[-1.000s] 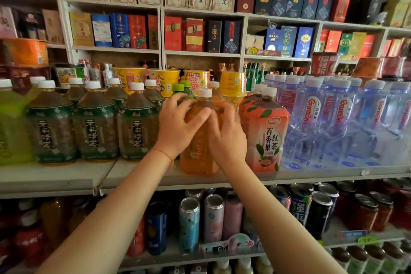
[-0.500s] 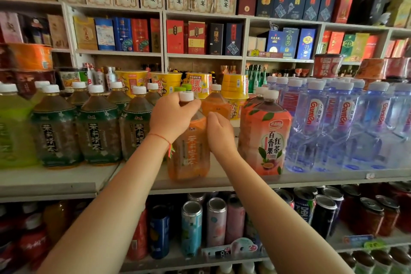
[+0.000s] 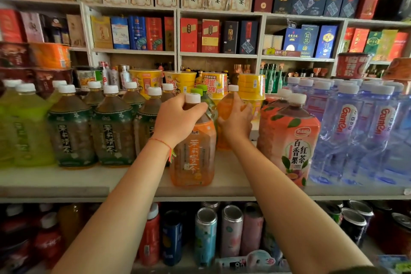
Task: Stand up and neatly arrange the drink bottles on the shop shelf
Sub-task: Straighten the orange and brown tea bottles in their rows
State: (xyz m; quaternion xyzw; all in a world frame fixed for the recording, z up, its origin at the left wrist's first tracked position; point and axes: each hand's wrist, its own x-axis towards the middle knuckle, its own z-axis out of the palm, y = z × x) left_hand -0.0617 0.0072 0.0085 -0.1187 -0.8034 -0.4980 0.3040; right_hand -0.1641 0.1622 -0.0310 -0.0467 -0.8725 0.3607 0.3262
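- The left hand (image 3: 178, 119) grips the neck and shoulder of the front orange tea bottle (image 3: 193, 151), fingers curled just under its white cap; the right hand (image 3: 236, 121) is now curled around the second orange bottle (image 3: 229, 113) behind it.
- One second ago both hands were together on a single orange bottle; half a second ago the left one was lifting it by the neck (it looked tilted then). Now this bottle stands upright on the shelf (image 3: 233, 184), close to the front edge, and the right hand has moved back to the other bottle.
- For the task this means, I think, that the front bottle is almost placed and the rear one is the next to be lined up.
- The front bottle is between the green-label tea bottles (image 3: 113, 131) on its left and the passion-fruit tea bottle (image 3: 291, 140) on its right, with a gap on the right side.
- Further right stand the water bottles (image 3: 347, 131); behind the row are yellow noodle cups (image 3: 180, 80).
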